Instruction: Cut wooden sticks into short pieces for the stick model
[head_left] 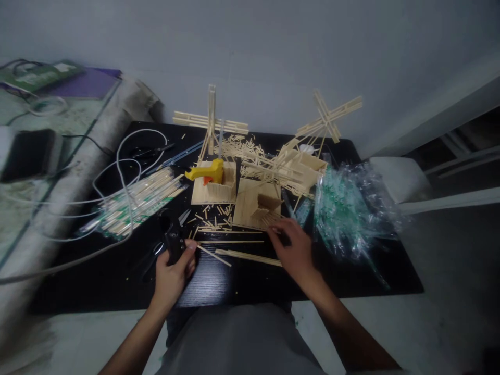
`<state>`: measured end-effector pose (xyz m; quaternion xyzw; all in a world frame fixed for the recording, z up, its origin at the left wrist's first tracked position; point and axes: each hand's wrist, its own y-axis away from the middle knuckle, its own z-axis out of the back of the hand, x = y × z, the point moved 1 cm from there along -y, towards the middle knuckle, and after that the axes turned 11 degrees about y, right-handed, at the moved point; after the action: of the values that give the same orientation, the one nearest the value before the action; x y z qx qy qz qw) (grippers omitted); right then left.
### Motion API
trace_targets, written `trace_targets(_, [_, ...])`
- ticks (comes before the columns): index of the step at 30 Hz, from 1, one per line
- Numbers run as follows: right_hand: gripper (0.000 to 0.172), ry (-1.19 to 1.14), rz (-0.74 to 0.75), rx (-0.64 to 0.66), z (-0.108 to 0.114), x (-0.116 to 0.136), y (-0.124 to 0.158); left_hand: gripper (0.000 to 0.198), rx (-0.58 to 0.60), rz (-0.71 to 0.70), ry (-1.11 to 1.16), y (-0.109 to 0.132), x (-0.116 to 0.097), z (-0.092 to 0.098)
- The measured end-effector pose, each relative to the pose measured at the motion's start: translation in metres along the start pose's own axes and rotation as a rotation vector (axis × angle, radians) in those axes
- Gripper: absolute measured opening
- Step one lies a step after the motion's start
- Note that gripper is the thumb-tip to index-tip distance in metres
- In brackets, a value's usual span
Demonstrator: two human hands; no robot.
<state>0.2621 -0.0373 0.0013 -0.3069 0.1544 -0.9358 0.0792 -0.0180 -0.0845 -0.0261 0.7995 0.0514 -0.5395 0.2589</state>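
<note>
My left hand (172, 273) is closed around a black hand tool (172, 237) with a rounded upper end; its exact kind is unclear. Silver blades (184, 216) show just beyond it, and I cannot tell whether they belong to it. A thin wooden stick (214, 255) slants away from the left fingertips; whether they pinch it is unclear. My right hand (292, 247) is closed, fingertips together at the near right corner of a square wooden base (247, 203) with a small wooden box (266, 205) on it. Whatever those fingertips hold is too small to name.
A yellow glue gun (207, 173) rests on another wooden base (199, 194). Stick-built crosses (211, 121) (330, 115) stand behind. Bagged sticks (136, 200) and a white cable (124, 182) lie left, crumpled plastic wrapping (347, 208) right. Cut stick pieces (214, 221) and longer sticks (250, 257) lie in front.
</note>
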Motion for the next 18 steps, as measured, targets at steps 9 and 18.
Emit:
trace_targets(9, [0.017, -0.041, 0.155, 0.498, -0.033, 0.033, 0.036, 0.033, -0.019, -0.036, 0.092, 0.003, -0.003, -0.005])
trace_targets(18, [0.030, -0.502, -0.169, 0.773, -0.012, 0.041, 0.021, 0.031, -0.059, -0.049, 0.181, 0.002, -0.005, -0.007])
